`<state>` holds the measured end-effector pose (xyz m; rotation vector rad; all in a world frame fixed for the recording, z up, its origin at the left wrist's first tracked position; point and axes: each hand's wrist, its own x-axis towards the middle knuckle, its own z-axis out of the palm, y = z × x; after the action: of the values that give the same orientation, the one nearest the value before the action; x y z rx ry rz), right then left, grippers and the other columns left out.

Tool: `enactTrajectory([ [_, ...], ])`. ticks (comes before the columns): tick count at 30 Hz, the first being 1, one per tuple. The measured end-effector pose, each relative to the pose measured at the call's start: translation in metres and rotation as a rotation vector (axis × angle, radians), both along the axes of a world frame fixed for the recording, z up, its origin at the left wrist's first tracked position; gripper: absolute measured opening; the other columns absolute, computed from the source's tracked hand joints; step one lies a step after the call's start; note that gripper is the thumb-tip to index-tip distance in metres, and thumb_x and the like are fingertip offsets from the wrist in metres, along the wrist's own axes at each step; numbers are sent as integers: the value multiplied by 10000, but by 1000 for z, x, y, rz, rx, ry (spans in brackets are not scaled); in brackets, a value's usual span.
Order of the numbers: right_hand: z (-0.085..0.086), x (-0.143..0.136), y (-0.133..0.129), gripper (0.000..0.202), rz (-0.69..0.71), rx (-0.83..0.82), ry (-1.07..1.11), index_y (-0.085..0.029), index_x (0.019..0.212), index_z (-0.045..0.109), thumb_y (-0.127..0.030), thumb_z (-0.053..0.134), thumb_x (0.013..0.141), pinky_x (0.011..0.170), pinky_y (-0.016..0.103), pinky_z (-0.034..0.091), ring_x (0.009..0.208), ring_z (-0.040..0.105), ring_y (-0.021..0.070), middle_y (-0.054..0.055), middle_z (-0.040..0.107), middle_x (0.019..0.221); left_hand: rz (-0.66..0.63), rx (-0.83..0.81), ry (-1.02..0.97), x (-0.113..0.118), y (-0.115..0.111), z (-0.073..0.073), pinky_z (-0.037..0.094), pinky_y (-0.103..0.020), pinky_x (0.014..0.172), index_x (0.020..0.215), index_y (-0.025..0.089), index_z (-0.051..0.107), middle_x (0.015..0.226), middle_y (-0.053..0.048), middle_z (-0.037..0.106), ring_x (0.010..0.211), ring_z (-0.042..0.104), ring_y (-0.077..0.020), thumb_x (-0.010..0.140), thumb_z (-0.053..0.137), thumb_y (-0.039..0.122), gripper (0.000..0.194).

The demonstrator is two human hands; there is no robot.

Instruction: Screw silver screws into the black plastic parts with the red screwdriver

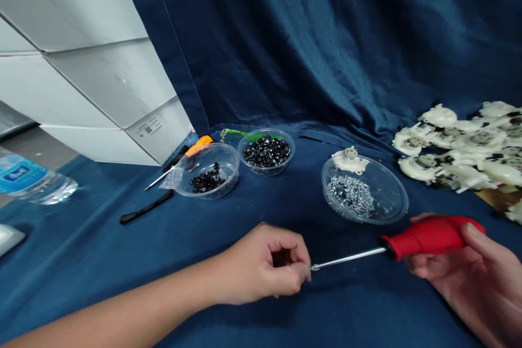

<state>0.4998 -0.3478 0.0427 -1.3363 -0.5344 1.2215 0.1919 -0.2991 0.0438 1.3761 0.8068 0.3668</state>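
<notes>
My right hand point(468, 272) is wrapped round the red handle of a screwdriver point(432, 237), whose metal shaft points left. At the shaft's tip, my left hand point(273, 263) is closed in a pinch of thumb and fingers; whatever lies between them is too small to name. Behind the screwdriver stands a clear bowl point(393, 196) with silver screws point(351, 196) and a cream plastic part point(349, 161) at its back edge. Farther left, one clear bowl point(230, 171) holds a few small black parts point(207, 178), and another point(290, 155) holds many black parts point(267, 151).
Many cream plastic assemblies point(468, 147) are piled at the right. An orange-handled screwdriver point(198, 145) and a black strip-like piece point(145, 207) lie by the left bowl. White boxes point(101, 81) are stacked at the left, near a water bottle point(36, 176). Blue cloth point(285, 38) hangs behind.
</notes>
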Motion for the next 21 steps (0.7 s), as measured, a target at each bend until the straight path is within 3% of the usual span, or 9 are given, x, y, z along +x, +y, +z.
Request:
enactTrajectory([
  [3, 1, 1, 0, 415, -1, -37, -8, -253, 939, 847, -642, 815, 795, 556, 259, 600, 620, 641, 200, 80, 748, 757, 20, -18, -17, 1, 0, 0, 438, -135, 487, 824, 147, 727, 635, 36, 613, 516, 553, -65, 882, 669, 162, 84],
  [7, -3, 8, 3, 367, -46, -63, 68, -238, 914, 851, -585, 800, 806, 551, 286, 616, 604, 641, 207, 88, 734, 741, 45, -74, -116, 0, 2, 1, 500, -142, 512, 919, 147, 755, 740, 16, 651, 558, 600, -66, 965, 759, 346, 204],
  [10, -6, 15, 5, 375, -61, -80, 75, -221, 798, 830, -595, 809, 775, 554, 298, 627, 591, 650, 217, 107, 724, 713, 64, -176, -177, -2, 5, -2, 559, -172, 552, 991, 149, 770, 771, 11, 686, 578, 635, -75, 936, 834, 422, 286],
  [13, -9, 21, 7, 415, -58, -67, 59, -193, 729, 813, -607, 826, 743, 536, 311, 633, 586, 673, 239, 141, 724, 683, 88, -249, -260, -2, 8, -5, 589, -188, 554, 1020, 141, 779, 780, -6, 727, 588, 667, -89, 919, 866, 393, 285],
  [18, -13, 28, 7, 281, -79, -28, 184, -237, 858, 831, -510, 835, 794, 617, 337, 675, 679, 732, 245, 106, 794, 831, 153, -282, -413, -1, 11, -7, 645, -198, 590, 1025, 123, 737, 941, -85, 813, 684, 718, -106, 915, 875, 246, 215],
  [21, -14, 28, 5, 312, -82, -23, 171, -226, 922, 841, -514, 815, 804, 612, 357, 676, 698, 741, 269, 145, 802, 882, 178, -319, -462, 0, 13, -6, 665, -212, 625, 989, 137, 665, 1046, -125, 831, 747, 756, -126, 919, 862, 169, 211],
])
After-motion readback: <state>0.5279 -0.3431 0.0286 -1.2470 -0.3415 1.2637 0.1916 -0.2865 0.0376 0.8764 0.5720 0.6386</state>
